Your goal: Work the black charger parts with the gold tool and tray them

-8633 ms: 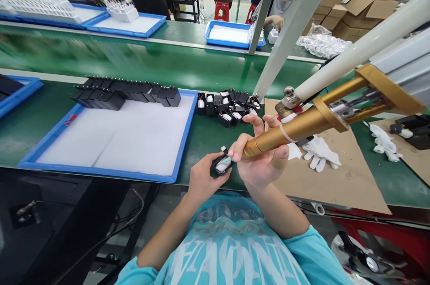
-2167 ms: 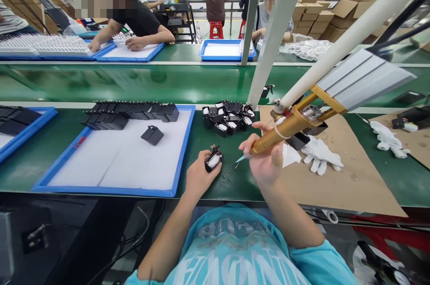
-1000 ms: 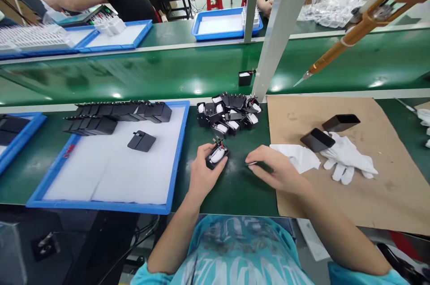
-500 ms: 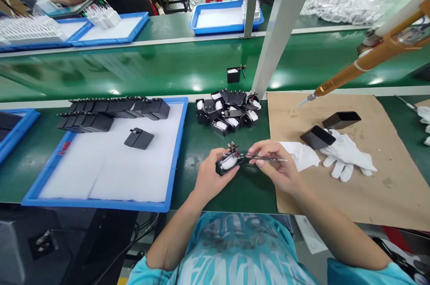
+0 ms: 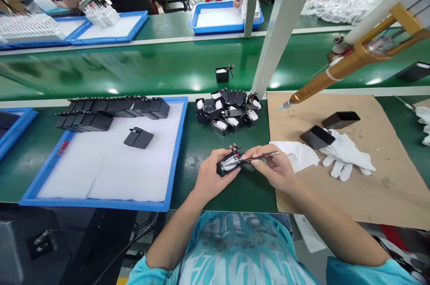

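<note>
My left hand [image 5: 210, 177] grips a small black housing [image 5: 229, 164] with a white part and red-black wires inside, held just above the green bench. My right hand [image 5: 273, 168] pinches thin metal tweezers [image 5: 255, 158], and their tips reach into the housing. A pile of similar black housings [image 5: 230, 110] lies just beyond my hands. The gold dispensing tool [image 5: 339, 67] hangs free at upper right, nozzle pointing down-left, away from both hands.
A blue tray [image 5: 101, 188] with white foam holds rows of black parts [image 5: 110, 110] and one loose piece [image 5: 139, 137]. Brown cardboard [image 5: 352, 186] on the right carries white gloves [image 5: 346, 157] and two black shells [image 5: 317, 137]. One housing [image 5: 222, 74] rides the green conveyor. Other people work across it.
My right hand let go of the gold tool, picked up tweezers and brought them to the housing, which my left hand lifted slightly. The tool swung on its hanger. The conveyor housing drifted left.
</note>
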Demonstrator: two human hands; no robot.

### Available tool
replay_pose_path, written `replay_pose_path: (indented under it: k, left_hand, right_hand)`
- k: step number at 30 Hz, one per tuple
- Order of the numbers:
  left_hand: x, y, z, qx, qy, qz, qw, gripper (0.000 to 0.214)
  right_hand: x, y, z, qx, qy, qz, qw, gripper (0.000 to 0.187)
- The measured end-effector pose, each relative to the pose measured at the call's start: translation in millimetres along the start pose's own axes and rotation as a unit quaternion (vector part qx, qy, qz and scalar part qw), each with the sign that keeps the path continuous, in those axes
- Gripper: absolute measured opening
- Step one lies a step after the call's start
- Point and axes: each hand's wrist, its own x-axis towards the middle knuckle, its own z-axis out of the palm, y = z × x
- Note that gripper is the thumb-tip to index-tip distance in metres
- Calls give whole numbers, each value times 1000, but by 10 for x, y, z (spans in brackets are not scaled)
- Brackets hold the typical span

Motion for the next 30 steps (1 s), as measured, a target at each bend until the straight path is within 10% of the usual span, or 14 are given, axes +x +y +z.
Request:
replay_pose_path:
  k: [21, 24, 27, 30]
  left_hand:
    - [2, 38, -57, -29, -62, -78, 995, 38]
    - [5, 20, -87, -30, -72, -85, 993, 37]
    - [-19, -36, -151, 29, -59, -83, 994, 35]
    - [-83, -126, -251, 78, -43, -90, 992, 31]
  right_hand:
    - [57, -69, -194, -18, -37, 3, 999, 10]
    - [94, -83, -317, 29, 65, 4, 997, 10]
    - [173, -42, -432, 30, 160, 86, 983, 26]
    - [235, 37, -506, -144, 111, 209, 961, 61]
